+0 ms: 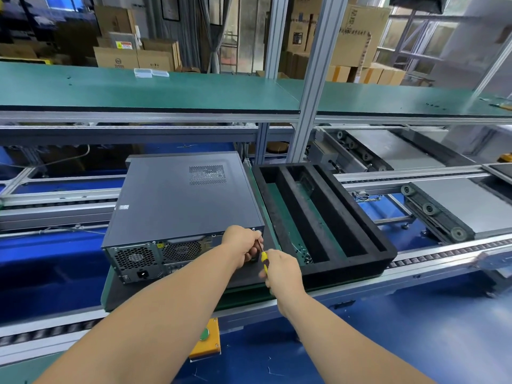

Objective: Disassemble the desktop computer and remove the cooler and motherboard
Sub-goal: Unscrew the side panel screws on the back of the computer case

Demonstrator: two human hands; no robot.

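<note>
We see a dark grey desktop computer case lying on its side on a green-edged pallet on a roller conveyor line, its rear panel facing us with the power supply grille and fan vent at the near left. Our left hand is curled against the near right corner of the case, fingers bent around something there that we cannot make out. Our right hand, just beside it, grips a yellow-and-black screwdriver, whose shaft angles up toward that same corner. Just right of the case on the same pallet sits a black foam tray with long slots, and a cluster of small screws lies in its near left slot. A yellow button box is mounted on the conveyor's near edge.
</note>
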